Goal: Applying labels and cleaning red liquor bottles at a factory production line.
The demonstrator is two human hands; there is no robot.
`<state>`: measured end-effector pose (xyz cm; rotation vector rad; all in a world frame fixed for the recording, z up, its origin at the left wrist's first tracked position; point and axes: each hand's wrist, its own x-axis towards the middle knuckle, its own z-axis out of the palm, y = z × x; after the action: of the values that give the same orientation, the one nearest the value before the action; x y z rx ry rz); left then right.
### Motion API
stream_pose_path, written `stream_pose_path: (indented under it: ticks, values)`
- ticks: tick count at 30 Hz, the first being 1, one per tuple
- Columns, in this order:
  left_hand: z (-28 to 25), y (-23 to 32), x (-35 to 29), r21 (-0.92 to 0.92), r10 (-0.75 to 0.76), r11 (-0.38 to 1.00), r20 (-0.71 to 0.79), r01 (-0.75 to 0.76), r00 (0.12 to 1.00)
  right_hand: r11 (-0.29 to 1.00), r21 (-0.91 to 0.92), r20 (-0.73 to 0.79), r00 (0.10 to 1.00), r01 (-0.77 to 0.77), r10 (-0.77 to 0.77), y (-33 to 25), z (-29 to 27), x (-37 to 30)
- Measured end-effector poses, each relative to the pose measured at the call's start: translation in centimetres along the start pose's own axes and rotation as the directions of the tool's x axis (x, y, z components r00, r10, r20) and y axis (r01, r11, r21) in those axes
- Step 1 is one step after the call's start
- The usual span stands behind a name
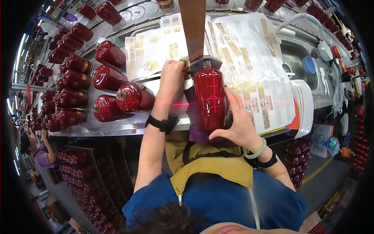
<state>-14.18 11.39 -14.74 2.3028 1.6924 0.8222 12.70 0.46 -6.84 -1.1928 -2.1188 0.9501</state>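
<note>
Fingers of the right hand [242,125] are standing spread beside the red bottle [210,93], which is lying neck-away at a metal bracket [196,66]; the left hand [173,76] is curling there, its grip unclear. Squaring it to the red light lines [180,104] is probably helping.

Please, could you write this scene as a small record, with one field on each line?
Left hand: fingers curled, left of the wooden post; grip unclear
Right hand: thumb and fingers spread, at the lower right of the front bottle
Front bottle: glossy red, neck at the dark metal bracket
Left side: more red bottles
Right side: sheets with gold designs, blue bowl in a sink
</note>
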Motion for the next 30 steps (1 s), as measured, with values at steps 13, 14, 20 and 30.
stream_pose_path:
  ticks: [13,14,20,30]
  values:
    - [-5.6,11.1,-1.4,-0.177,0.001,0.976,-0.572,-0.124,0.821,0.863,0.488,-0.145,0.963,-0.131,0.228,3.3,-2.3,2.3]
    - [-6.8,11.6,-2.5,-0.078,0.118,0.979,-0.537,-0.188,0.835,0.863,0.482,-0.104,0.968,-0.153,0.229,2.1,-2.4,3.5]
    - [-3.6,13.1,-5.4,-0.176,0.189,0.939,-0.450,-0.294,0.873,0.793,0.606,-0.176,0.963,-0.057,0.204,4.9,-0.7,4.2]
    - [-2.6,13.8,-6.5,0.046,0.246,0.966,-0.482,-0.255,0.841,0.666,0.733,0.117,0.990,-0.137,0.075,6.7,-0.8,8.5]
